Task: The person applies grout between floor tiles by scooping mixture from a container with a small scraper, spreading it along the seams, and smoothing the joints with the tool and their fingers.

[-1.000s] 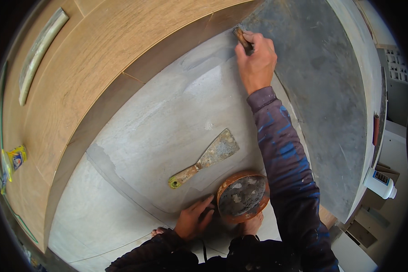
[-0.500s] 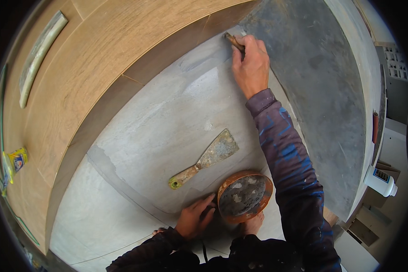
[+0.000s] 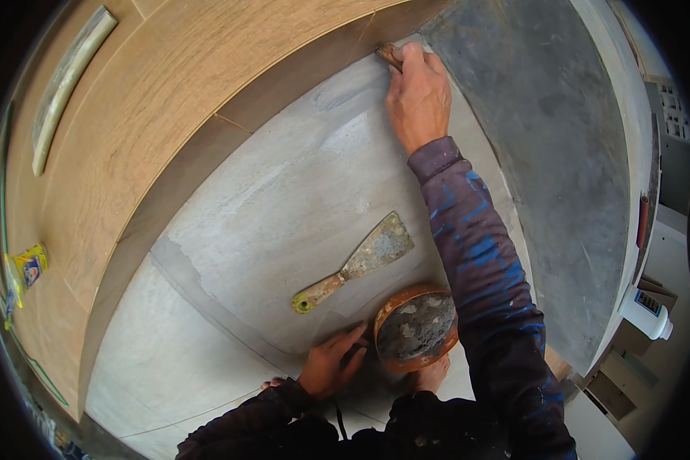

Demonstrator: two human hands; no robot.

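Far off, my right hand [image 3: 420,100] is closed around a short brown tool [image 3: 389,55]; its exact kind is hard to make out. The tool's tip is at the seam where the grey floor [image 3: 268,222] meets the brown tiled side of a step. My left hand [image 3: 332,364] rests low by the floor with its fingers apart, holding nothing, just left of an orange bowl [image 3: 381,355]. Dark grey paste [image 3: 414,326] lies in the bowl, partly covered by my right sleeve. A stained putty knife [image 3: 356,263] lies flat beyond my left hand, blade pointing up and right.
On the wood-look step [image 3: 184,100] at left lie a long pale strip [image 3: 73,88] and a yellow packet [image 3: 31,266]. A dark grey slab wall [image 3: 544,146] rises at right. Past its edge sits a white bottle [image 3: 646,313]. A bare foot [image 3: 431,376] is below the bowl.
My right hand has moved slightly farther off and to the left, with the tool closer against the step's side. My left hand stays beside the bowl. The whole view has shifted a little.
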